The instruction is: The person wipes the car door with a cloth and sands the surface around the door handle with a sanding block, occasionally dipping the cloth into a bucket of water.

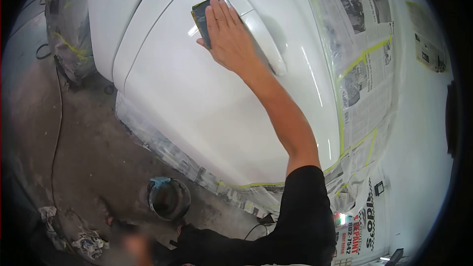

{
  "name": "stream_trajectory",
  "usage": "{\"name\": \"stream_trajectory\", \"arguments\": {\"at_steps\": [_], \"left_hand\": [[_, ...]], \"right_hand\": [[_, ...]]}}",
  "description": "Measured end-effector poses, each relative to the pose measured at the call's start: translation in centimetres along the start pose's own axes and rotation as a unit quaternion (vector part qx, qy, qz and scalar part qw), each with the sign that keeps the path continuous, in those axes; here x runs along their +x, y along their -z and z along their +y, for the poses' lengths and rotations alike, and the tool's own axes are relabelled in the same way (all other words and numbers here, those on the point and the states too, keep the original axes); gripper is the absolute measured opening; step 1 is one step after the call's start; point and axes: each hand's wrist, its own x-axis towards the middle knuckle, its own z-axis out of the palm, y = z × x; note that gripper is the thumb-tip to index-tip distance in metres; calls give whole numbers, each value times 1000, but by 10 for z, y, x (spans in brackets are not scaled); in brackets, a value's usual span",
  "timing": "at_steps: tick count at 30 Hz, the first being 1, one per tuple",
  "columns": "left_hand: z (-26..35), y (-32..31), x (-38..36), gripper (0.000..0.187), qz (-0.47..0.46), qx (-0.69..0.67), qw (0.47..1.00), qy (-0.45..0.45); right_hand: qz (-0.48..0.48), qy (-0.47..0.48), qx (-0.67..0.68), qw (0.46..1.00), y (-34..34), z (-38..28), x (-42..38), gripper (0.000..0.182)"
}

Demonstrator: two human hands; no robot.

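My right hand (229, 37) lies flat, fingers close together, over a dark grey piece of sandpaper (201, 16) with a yellowish edge. It presses the sandpaper against a glossy white car door (197, 113). The palm and part of the sandpaper are hidden under the hand. Just right of my fingers is the white door handle (261, 34), running diagonally down to the right. My left hand is not in the picture.
Newspaper masking (357, 86) with yellow tape borders the door. On the dark floor (98, 157) stand a black bucket (186, 202) with a blue cloth (159, 182) on its rim, crumpled paper (90, 244) and a cable (57, 138). Wrapped plastic (69, 24) hangs upper left.
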Motion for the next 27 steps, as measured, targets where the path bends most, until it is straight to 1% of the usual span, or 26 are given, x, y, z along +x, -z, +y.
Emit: {"name": "stream_trajectory", "arguments": {"at_steps": [3,6,9,10,11,14,16,19,22,25,27], "left_hand": [[-9,-11,4,91,2,-9,1000,-2],[-8,0,2,90,-1,-17,1000,-4],[-1,-1,-4,88,6,-15,1000,-6],[-3,-6,-3,88,15,-10,1000,-5],[-4,-6,-3,88,22,-7,1000,-3],[-4,4,-4,90,-12,-24,1000,1],[-1,2,-4,91,-16,-22,1000,1],[0,0,-4,93,-4,-14,1000,-1],[2,1,-4,94,-9,-6,1000,1],[0,-3,-3,95,-13,-4,1000,-7],[-1,-6,0,95,-12,-7,1000,-6]], "right_hand": [[-36,-45,-4,998,10,-6,-39,76],[-14,-56,-10,998,1,-10,-35,74],[28,-20,6,999,-9,-9,11,77],[41,-20,6,999,-11,-8,6,76],[28,-38,14,999,-9,-8,-5,75],[-4,-85,29,996,14,-15,-58,72],[-16,-125,27,992,26,-26,-87,72],[-21,-87,-12,996,46,-34,-95,72],[-25,-1,-55,998,45,-27,-72,61],[-20,2,-81,997,16,-5,-62,62],[-18,-5,-52,998,9,-3,-64,65]]}}
